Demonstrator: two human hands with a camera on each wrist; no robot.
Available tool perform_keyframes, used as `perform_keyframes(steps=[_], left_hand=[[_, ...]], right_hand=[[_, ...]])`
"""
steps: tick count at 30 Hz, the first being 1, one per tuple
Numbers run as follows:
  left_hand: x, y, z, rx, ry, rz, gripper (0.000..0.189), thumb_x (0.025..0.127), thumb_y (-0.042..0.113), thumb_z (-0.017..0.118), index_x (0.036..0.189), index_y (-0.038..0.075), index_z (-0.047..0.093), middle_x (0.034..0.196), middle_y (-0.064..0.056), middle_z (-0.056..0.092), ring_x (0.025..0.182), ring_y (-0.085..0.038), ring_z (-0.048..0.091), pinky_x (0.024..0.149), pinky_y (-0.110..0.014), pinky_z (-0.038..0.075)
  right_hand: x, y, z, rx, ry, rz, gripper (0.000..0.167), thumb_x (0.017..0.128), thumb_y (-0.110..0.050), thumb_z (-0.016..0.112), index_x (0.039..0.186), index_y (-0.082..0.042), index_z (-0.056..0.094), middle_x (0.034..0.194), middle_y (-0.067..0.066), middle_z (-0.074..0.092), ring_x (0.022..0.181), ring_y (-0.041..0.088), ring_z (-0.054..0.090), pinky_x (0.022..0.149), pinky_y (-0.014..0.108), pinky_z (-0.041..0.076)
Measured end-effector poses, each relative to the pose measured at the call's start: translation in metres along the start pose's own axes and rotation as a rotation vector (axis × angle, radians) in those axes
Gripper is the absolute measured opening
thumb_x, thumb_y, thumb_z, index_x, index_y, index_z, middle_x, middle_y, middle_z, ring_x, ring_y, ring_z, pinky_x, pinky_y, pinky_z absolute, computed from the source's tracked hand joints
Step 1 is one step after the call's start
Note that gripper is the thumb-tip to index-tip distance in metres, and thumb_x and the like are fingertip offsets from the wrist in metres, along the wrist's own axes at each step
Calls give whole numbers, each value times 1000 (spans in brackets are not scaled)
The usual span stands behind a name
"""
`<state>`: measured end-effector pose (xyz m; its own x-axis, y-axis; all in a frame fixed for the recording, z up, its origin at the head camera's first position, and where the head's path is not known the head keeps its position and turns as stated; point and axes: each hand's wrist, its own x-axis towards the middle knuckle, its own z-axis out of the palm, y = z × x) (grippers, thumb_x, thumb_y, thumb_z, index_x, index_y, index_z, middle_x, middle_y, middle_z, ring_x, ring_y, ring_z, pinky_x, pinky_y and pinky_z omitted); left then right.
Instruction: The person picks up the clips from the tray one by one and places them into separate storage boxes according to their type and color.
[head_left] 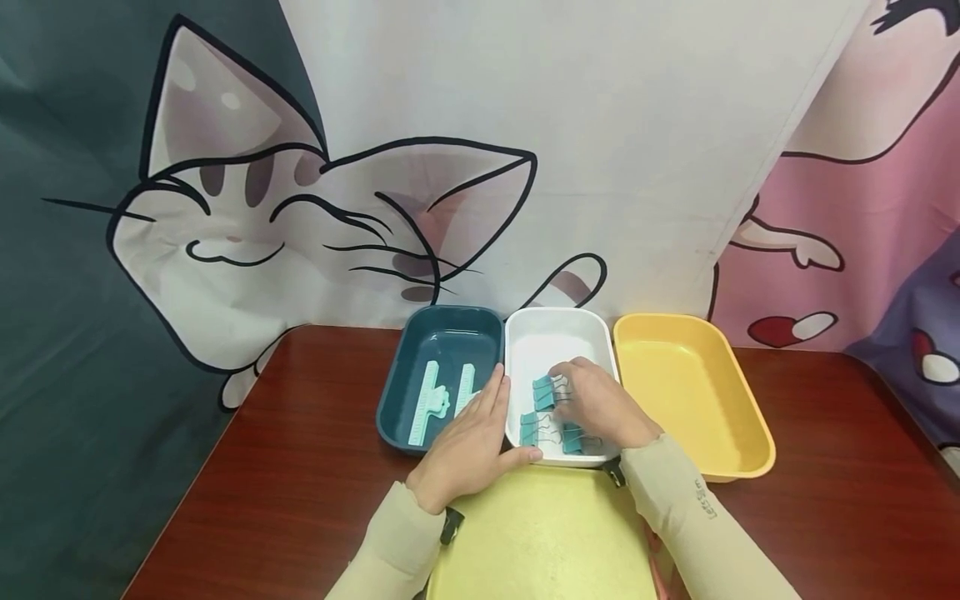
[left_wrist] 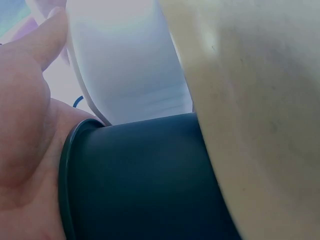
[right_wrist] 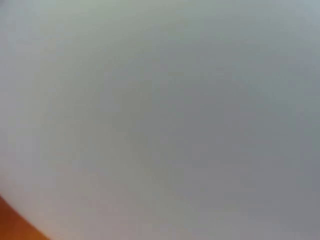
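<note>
In the head view, several teal binder clips with wire handles lie in a white tray [head_left: 558, 321]. My right hand [head_left: 600, 404] reaches into this tray, its curled fingers at the wire handles of the upper binder clip [head_left: 543, 394]. Below it are a left binder clip [head_left: 529, 429] and a right binder clip [head_left: 572, 438]. My left hand [head_left: 467, 442] rests with straight fingers across the adjoining rims of the white tray and a dark teal tray [head_left: 453, 315]. Inside the teal tray lie a mint ruler clip [head_left: 426, 404] and a second ruler clip [head_left: 465, 385], partly hidden by my fingers.
A yellow tray [head_left: 678, 392] stands to the right of the white one. In front of the trays is a pale yellow board-like surface [head_left: 547, 533], between my forearms. All the trays stand on a reddish-brown table [head_left: 300, 467], with a printed cartoon curtain [head_left: 637, 167] behind.
</note>
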<state>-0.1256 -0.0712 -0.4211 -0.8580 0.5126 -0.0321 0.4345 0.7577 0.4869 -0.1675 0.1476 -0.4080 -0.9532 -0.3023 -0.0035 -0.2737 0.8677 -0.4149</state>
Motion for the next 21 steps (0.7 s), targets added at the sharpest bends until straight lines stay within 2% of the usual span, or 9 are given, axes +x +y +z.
perform_keyframes(steps=[7,16,21], left_hand=[[0,-2,1,-11,15,5,104,92,62,61,160,1,12,169,-9,-4,153,-26,15,120,-44,26],[1,-1,0,-46,19,16,105,91,62,63,160,1,14,169,-8,-1,153,-25,14,119,-44,28],[0,1,-3,-50,18,8,106,90,61,65,160,0,14,169,-9,0,153,-27,15,120,-45,25]], right_hand=[[-13,1,-8,19,83,-38,44,85,-9,80,124,3,65,122,19,63,107,31,62,100,50,49],[-34,1,-22,20,142,10,42,87,-14,80,125,-3,65,125,17,61,98,30,62,87,49,55],[-44,3,-25,18,213,-68,38,87,-15,80,120,-3,66,121,13,62,96,27,62,85,45,55]])
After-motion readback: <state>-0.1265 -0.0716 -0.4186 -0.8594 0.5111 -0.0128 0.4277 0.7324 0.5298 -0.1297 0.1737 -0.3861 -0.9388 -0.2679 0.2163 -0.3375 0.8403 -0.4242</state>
